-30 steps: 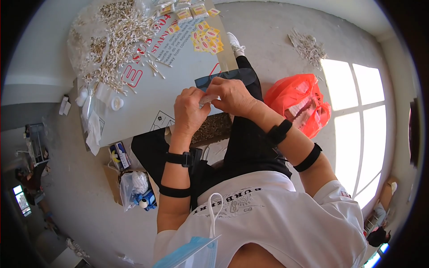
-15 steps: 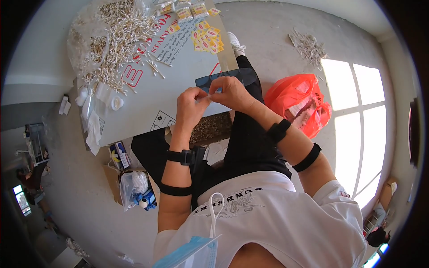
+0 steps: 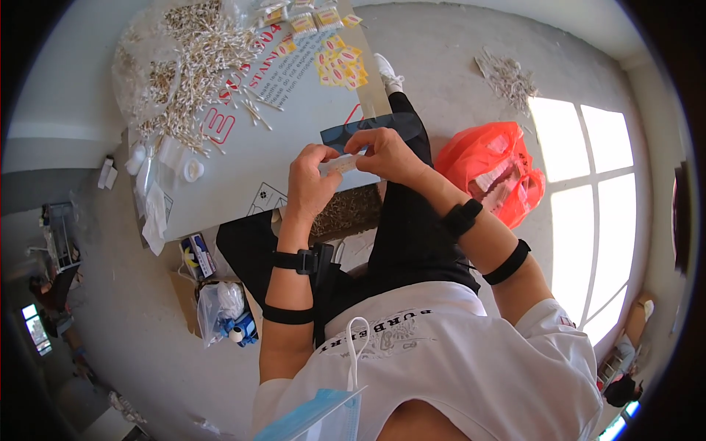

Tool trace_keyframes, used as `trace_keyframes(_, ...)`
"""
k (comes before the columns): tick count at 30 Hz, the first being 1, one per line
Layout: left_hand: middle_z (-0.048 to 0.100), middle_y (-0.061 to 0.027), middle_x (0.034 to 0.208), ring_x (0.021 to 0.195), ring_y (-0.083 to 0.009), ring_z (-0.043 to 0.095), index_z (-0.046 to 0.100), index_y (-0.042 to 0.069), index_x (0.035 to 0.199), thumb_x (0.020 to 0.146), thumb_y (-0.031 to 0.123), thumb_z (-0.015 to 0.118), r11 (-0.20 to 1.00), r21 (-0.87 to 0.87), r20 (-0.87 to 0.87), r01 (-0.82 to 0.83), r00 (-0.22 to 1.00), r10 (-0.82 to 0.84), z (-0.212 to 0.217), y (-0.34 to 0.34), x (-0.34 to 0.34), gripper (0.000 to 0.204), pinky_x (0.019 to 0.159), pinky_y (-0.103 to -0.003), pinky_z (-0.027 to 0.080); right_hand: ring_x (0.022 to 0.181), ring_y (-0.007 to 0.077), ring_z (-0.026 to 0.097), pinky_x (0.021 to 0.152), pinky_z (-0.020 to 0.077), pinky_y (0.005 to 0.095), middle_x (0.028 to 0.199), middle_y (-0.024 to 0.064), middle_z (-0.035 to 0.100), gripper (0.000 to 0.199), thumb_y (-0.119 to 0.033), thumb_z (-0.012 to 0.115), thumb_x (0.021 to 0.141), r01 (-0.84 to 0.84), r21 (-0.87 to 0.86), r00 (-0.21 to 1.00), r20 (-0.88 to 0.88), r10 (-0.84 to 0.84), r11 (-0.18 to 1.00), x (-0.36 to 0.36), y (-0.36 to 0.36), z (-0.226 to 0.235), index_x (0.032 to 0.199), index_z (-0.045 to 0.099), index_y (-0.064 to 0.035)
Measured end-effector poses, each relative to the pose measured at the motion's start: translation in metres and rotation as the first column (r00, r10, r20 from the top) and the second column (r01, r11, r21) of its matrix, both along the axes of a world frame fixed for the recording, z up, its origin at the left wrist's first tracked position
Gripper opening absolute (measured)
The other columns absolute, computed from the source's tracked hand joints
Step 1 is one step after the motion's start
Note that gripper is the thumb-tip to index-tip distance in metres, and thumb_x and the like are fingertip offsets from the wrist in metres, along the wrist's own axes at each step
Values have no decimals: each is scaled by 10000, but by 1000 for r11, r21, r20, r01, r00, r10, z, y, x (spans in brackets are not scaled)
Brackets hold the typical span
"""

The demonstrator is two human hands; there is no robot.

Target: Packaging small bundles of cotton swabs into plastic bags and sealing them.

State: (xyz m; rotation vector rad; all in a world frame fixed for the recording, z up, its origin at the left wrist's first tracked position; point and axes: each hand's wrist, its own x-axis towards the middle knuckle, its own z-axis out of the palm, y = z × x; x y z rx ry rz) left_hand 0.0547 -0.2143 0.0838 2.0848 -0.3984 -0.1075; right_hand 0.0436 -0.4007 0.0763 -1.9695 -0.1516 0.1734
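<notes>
Head view: left hand and right hand are pinching a small clear plastic packet between them; uneven pull risks spilling white cotton swabs beyond the left hand.

One head-worn fisheye camera looks steeply down, close over the person's white printed shirt at the near edge. The flat grey board stretches far-left, the crumpled red plastic bag right, edges bending outward.

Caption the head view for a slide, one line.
Both hands, left hand and right hand, pinch a small pale packet above a grey board strewn with white cotton swabs.
</notes>
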Motion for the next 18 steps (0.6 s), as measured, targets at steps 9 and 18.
trace_keyframes(9,631,-90,866,859,-314,605,620,33,843,638,26,770,982,188,318,32,944,-91,-2,-3,-11,255,734,-422,500,754,268,648,657,523,351,892,78,635,225,-60,699,697,-20,-277,945,310,109,961,-16,6,3,921,679,-60)
trace_keyframes(18,646,-107,857,806,-306,620,640,9,846,647,-25,750,990,128,365,60,925,-104,-10,-1,-10,229,693,-385,512,831,290,634,708,523,382,850,75,625,177,-82,702,710,-40,-334,892,414,185,942,-12,4,-3,867,630,-47)
